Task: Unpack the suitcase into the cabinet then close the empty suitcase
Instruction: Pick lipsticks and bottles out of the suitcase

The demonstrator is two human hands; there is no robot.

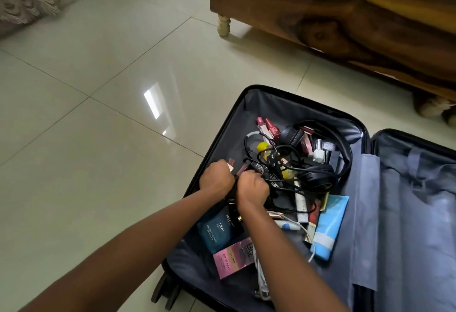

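Unpacking: lip tubes [240,169] are gripped by left hand [217,178] & right hand [251,187], lower mid; next, must be lifted clear of cables [287,147].

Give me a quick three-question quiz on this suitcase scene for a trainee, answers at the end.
1. True or false: the suitcase lies shut on the floor.
2. The headphones in the pile are: A black, B white, C red.
3. In a few words: what do the left hand and right hand grip?

Key: 1 false, it lies open with its load still inside. 2 A. 3 small cosmetic tubes.
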